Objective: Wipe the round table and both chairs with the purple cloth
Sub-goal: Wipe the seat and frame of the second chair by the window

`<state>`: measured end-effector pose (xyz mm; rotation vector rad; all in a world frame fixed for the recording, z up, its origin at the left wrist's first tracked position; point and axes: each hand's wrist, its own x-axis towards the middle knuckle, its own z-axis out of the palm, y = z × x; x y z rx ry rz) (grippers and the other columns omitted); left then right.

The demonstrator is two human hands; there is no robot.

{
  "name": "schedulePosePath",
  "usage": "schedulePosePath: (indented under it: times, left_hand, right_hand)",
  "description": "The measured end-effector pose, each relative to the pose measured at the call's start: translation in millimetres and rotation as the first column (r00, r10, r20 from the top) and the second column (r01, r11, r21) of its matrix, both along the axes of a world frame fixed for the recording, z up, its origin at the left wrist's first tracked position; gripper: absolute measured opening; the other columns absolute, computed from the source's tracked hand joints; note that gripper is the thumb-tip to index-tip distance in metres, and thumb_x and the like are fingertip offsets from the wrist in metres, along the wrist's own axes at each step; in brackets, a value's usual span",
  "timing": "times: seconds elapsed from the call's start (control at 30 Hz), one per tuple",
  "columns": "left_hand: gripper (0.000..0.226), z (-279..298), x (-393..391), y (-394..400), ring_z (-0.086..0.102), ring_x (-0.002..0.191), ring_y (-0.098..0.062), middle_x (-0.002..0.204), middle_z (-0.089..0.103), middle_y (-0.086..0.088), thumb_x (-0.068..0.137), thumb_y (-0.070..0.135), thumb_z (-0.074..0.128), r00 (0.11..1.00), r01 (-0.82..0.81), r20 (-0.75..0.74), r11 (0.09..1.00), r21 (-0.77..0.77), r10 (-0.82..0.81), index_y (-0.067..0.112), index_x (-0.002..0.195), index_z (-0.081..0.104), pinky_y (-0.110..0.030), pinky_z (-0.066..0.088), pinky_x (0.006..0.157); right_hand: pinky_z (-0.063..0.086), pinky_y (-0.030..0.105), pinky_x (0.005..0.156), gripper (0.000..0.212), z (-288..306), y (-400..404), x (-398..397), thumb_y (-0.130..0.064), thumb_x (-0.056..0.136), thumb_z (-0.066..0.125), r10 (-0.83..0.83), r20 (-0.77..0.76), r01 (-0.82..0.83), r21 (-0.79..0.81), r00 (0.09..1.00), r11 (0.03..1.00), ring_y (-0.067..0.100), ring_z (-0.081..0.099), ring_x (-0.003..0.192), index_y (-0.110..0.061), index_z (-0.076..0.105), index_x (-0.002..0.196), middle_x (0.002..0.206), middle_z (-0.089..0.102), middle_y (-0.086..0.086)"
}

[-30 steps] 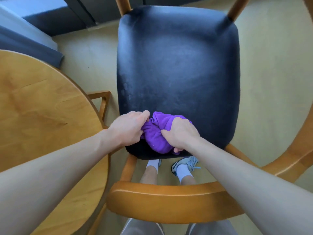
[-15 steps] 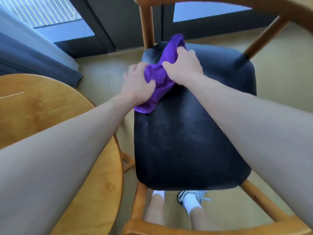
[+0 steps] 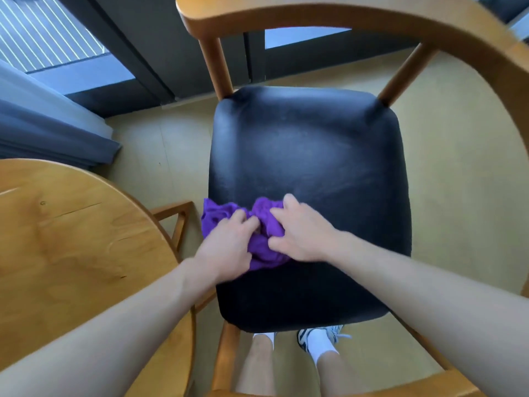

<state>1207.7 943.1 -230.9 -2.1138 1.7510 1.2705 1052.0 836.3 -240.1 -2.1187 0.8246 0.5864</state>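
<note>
Purple cloth (image 3: 266, 239) bunched on black chair seat (image 3: 309, 173), left-middle, one corner hanging over the seat's left edge. Left hand (image 3: 229, 247) and right hand (image 3: 300, 233) both on it, side by side, fingers curled into the fabric. Round table (image 3: 71, 239) just left of chair.

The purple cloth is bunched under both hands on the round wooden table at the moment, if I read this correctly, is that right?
Not quite: the head view shows the purple cloth bunched under the left hand and right hand on the black chair seat, not on the round wooden table beside it.
</note>
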Motion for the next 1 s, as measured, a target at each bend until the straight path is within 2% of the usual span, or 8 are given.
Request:
schedulePosePath:
  times: [0.13,0.23,0.3,0.4,0.53,0.67,0.8,1.0]
  left_hand:
    - [0.044,2,-31,24,0.059,0.113,-0.029,0.125,0.05,0.0,0.087,0.017,0.061,0.996,0.076,-0.05,0.995,0.064,-0.073,0.025,0.129,0.052,-0.042,0.049,0.101]
    - [0.034,9,-31,10,0.061,0.108,-0.025,0.117,0.051,0.002,0.086,0.015,0.061,0.999,0.045,0.002,0.999,-0.019,-0.045,0.024,0.117,0.054,-0.038,0.051,0.091]
    - [0.033,15,-12,-16,0.062,0.102,-0.027,0.111,0.051,0.001,0.083,0.015,0.062,0.997,-0.049,0.058,0.989,-0.138,0.058,0.025,0.113,0.057,-0.039,0.052,0.085]
    - [0.04,23,35,-66,0.06,0.1,-0.033,0.113,0.052,-0.004,0.08,0.015,0.065,0.967,-0.171,0.116,0.917,-0.36,0.226,0.026,0.119,0.06,-0.041,0.051,0.08]
    - [0.047,13,96,-134,0.055,0.115,-0.03,0.12,0.05,-0.004,0.084,0.01,0.061,0.915,-0.254,0.154,0.828,-0.5,0.373,0.027,0.128,0.062,-0.037,0.047,0.084]
    - [0.049,-15,112,-170,0.056,0.12,-0.034,0.131,0.053,-0.01,0.086,0.008,0.059,0.92,-0.286,0.113,0.842,-0.458,0.375,0.02,0.133,0.063,-0.039,0.046,0.097]
    - [0.035,-28,86,-170,0.058,0.109,-0.035,0.117,0.056,-0.006,0.08,0.015,0.062,0.941,-0.264,0.102,0.889,-0.374,0.323,0.021,0.115,0.064,-0.04,0.048,0.093]
    - [0.027,-16,7,-123,0.058,0.107,-0.033,0.113,0.056,-0.004,0.078,0.019,0.063,0.996,-0.04,0.071,0.975,-0.218,0.056,0.023,0.104,0.058,-0.045,0.05,0.092]
  right_hand:
    - [0.036,0.036,0.069,0.031,1,16,-30,-0.043,0.084,0.061,0.081,-0.084,-0.07,0.124,0.993,0.99,0.027,0.051,0.079,-0.026,0.038,0.072,0.093,0.035,-0.001]
    - [0.036,0.035,0.065,0.028,6,-3,-27,-0.046,0.081,0.06,-0.02,-0.087,0.032,0.148,0.996,0.988,0.022,0.052,0.074,-0.025,0.044,0.071,0.09,0.041,-0.003]
    - [0.036,0.034,0.067,0.029,11,-28,-14,-0.048,0.078,0.06,-0.211,0.013,0.211,0.04,0.977,0.977,0.022,0.052,0.074,-0.025,0.044,0.07,0.087,0.043,-0.003]
    - [0.036,0.034,0.064,0.025,18,-76,26,-0.046,0.077,0.06,-0.472,0.231,0.49,-0.023,0.851,0.871,0.017,0.053,0.071,-0.026,0.047,0.07,0.09,0.045,-0.002]
    - [0.049,0.04,0.081,0.026,13,-137,97,-0.043,0.084,0.06,-0.478,0.37,0.554,-0.133,0.797,0.822,0.025,0.058,0.091,-0.019,0.058,0.094,0.113,0.047,0.002]
    - [0.047,0.044,0.096,0.031,-9,-170,123,-0.04,0.086,0.061,-0.385,0.244,0.448,-0.308,0.89,0.84,0.034,0.054,0.108,-0.017,0.059,0.106,0.121,0.045,0.008]
    - [0.048,0.039,0.084,0.02,-20,-159,98,-0.038,0.083,0.059,-0.395,0.21,0.438,-0.23,0.894,0.869,0.031,0.057,0.1,-0.021,0.057,0.094,0.109,0.048,0.002]
    - [0.048,0.039,0.077,0.015,-15,-90,2,-0.038,0.083,0.051,-0.447,0.071,0.451,-0.223,0.892,0.864,0.033,0.059,0.095,-0.024,0.055,0.087,0.102,0.046,0.0]
